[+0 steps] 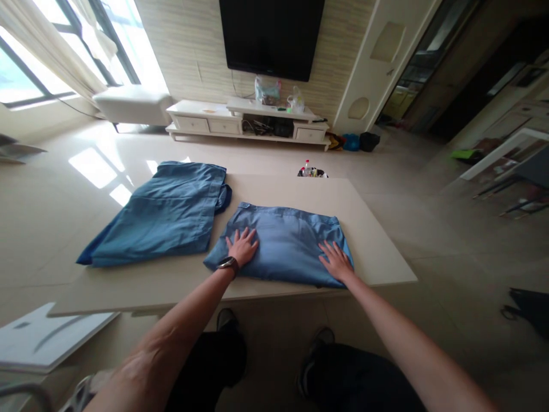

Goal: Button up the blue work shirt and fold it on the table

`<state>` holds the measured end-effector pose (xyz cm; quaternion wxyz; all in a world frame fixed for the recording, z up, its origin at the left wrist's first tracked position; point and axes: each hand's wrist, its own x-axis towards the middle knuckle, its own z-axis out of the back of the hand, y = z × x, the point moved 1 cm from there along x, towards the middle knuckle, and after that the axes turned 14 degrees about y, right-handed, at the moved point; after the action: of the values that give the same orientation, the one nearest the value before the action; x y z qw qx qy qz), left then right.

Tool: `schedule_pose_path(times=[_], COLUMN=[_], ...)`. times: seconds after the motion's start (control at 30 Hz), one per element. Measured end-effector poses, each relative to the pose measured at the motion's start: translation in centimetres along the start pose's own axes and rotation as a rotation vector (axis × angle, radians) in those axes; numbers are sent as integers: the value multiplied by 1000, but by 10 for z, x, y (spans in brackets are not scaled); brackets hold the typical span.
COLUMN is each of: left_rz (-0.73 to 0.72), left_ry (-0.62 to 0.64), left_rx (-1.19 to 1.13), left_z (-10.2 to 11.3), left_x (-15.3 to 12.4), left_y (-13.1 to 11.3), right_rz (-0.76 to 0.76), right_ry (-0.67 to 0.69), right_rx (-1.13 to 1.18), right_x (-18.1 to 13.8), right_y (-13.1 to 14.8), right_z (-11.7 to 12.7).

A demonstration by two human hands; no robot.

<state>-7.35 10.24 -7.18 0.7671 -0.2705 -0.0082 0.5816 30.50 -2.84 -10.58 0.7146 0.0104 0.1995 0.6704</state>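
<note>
A folded blue garment (285, 243) lies flat on the pale table (377, 257), close to the front edge; its exact kind I cannot tell. On its left part rests my left hand (243, 247), fingers spread, with a dark watch on the wrist. My right hand (335, 261) lies on the garment's right side, its fingers also stretched out. Neither hand grips the cloth. To the left, a second, larger blue folded garment (167, 214) covers the table's left part, some of it dark blue at the edges.
Beyond the table stands a white TV cabinet (201, 123) under a wall-mounted television (271, 34). A bin with bottles (307, 169) shows just past the table's far edge. A white box-like board (51, 337) sits low at the left. My feet are beneath the front edge.
</note>
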Motion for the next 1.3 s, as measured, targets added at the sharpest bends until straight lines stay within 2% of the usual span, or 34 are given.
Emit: schedule_pose_path(times=[0.1, 0.23, 0.33, 0.4, 0.5, 0.63, 0.7, 0.77, 0.83, 0.9, 0.97, 1.07, 1.13, 1.23, 1.3], left_rz=[-29, -3, 79, 98, 28, -87, -138, -195, -277, -397, -493, -562, -574, -568, -572], left_ry=[19, 26, 93, 153, 122, 105, 105, 42, -7, 76, 223, 406, 502, 546, 531], left_rx=[155, 197, 133, 111, 148, 197, 204, 175, 107, 48, -3, -67, -76, -63, -52], left_z=[-11, -8, -16, -26, -35, -22, -11, -5, -5, -14, -26, -45, -52, -50, -43], left_x=[-19, -32, -45, -51, -44, -9, 5, 6, -11, -42, -81, -134, -156, -170, -171], left_y=[8, -5, -19, -21, -17, -24, -43, -71, -101, -123, -135, -131, -123, -119, -124], right_rz=[-75, -115, 95, 255, 285, 168, 84, -6, -100, -204, -322, -510, -645, -794, -831], right_ry=[26, 44, 34, 89, 162, 113, 87, 64, 43, 12, -32, -109, -163, -209, -208], right_rx=[-164, -257, -318, -313, -255, -233, -229, -225, -219, -203, -168, -82, -9, 78, 102], right_x=[-20, -30, -30, -28, -21, -9, -3, 4, 10, 13, 14, 9, 4, -4, -5], right_y=[-2, 13, 35, 48, 55, 47, 38, 27, 14, 2, -9, -19, -21, -20, -21], right_z=[-9, 3, 13, 12, 3, -9, -10, -7, -2, 4, 8, 10, 10, 8, 8])
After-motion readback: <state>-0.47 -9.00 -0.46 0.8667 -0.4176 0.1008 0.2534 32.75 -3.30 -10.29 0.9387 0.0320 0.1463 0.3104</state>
